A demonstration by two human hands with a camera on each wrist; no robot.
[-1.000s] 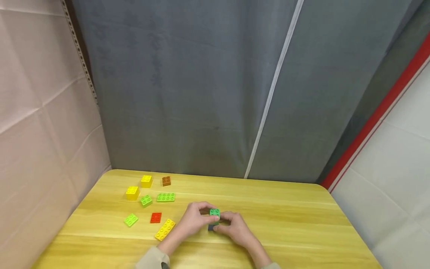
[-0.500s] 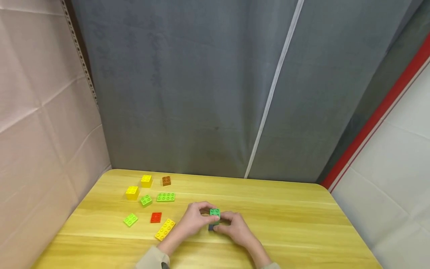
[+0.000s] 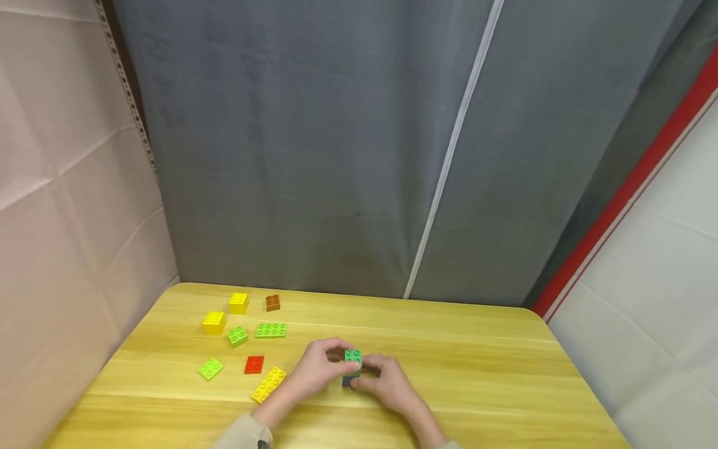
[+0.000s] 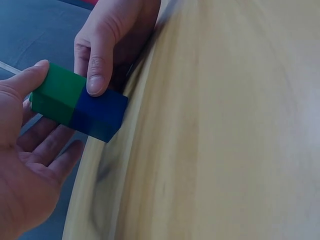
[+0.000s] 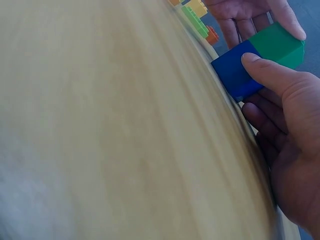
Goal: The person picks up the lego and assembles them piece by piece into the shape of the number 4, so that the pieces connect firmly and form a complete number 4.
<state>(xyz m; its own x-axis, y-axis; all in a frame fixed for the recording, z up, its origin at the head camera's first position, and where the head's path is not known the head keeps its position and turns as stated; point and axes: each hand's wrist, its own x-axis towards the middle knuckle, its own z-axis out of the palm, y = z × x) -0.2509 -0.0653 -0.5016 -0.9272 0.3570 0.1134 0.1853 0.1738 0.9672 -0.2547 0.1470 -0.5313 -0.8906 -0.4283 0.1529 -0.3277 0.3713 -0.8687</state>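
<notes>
A green brick [image 3: 353, 355] sits on top of a dark blue brick [image 3: 347, 381], the two joined flush with no gap in the wrist views. My left hand [image 3: 321, 367] pinches the green brick [image 4: 59, 92] between thumb and fingers. Lower down, my right hand [image 3: 389, 383] grips the blue brick [image 5: 237, 70], its thumb lying across the front face. Both hands are near the middle of the table, close to its surface. Parts of the far fingers are hidden behind the bricks.
Left of the hands lie a long yellow brick [image 3: 268, 385], a red brick [image 3: 254, 365], a long lime brick [image 3: 271, 330], two small lime bricks [image 3: 238, 337], two yellow bricks [image 3: 214, 322] and a brown brick [image 3: 272, 303]. A grey curtain [image 3: 314, 156] hangs behind the wooden table [image 3: 482, 368].
The head view has shifted slightly, so everything sits a little further left in it. Both hands keep their hold on the stacked bricks; no other visible change.
</notes>
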